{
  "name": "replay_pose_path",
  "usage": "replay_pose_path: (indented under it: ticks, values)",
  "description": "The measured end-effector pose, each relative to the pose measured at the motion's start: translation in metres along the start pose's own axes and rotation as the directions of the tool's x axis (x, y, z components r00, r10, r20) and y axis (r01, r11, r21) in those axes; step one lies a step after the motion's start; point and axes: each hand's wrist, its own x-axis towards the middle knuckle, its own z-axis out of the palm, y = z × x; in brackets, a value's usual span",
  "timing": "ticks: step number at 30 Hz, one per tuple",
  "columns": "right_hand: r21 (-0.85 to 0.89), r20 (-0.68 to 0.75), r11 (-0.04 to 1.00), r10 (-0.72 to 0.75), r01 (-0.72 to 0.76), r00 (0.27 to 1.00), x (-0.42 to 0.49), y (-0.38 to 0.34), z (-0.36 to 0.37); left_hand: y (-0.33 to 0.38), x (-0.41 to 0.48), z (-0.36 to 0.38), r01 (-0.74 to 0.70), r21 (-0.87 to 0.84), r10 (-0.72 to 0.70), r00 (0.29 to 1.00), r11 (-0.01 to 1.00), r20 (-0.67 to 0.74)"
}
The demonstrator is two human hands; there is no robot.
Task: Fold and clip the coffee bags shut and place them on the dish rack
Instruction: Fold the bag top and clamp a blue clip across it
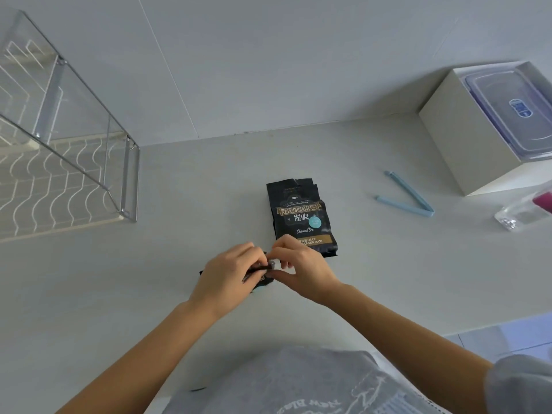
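Observation:
A black coffee bag (300, 215) with gold and teal print lies flat on the white counter, its torn top pointing away from me. Just in front of it, a second black coffee bag (259, 276) is mostly hidden under my hands. My left hand (228, 271) covers and grips this near bag. My right hand (298, 267) pinches its folded top edge with fingers and thumb. A light blue bag clip (407, 194) lies open in a V on the counter to the right. The white wire dish rack (59, 180) stands at the far left.
A white box (457, 135) holding a clear lidded container stands at the back right. A clear glass object (519, 213) with something pink lies by the right edge. The counter edge runs along the lower right, with floor beyond.

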Motion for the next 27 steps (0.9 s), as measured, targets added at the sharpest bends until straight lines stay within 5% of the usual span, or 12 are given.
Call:
replay_pose_path:
  ticks: [12,19,27]
  values:
    - [-0.055,-0.086,0.998,-0.030,0.026,0.996,0.000,-0.006,0.004,0.005,0.010,0.010,0.150,0.180,-0.135,0.987,0.972,-0.093]
    - [-0.057,-0.182,0.997,-0.053,0.044,0.982,-0.002,-0.003,0.013,0.004,0.003,0.009,0.069,0.298,-0.045,0.995,0.952,-0.086]
    - [-0.010,-0.176,0.988,-0.154,0.155,0.972,-0.013,-0.001,0.019,-0.005,-0.015,0.013,-0.063,0.241,0.089,0.992,0.969,-0.095]
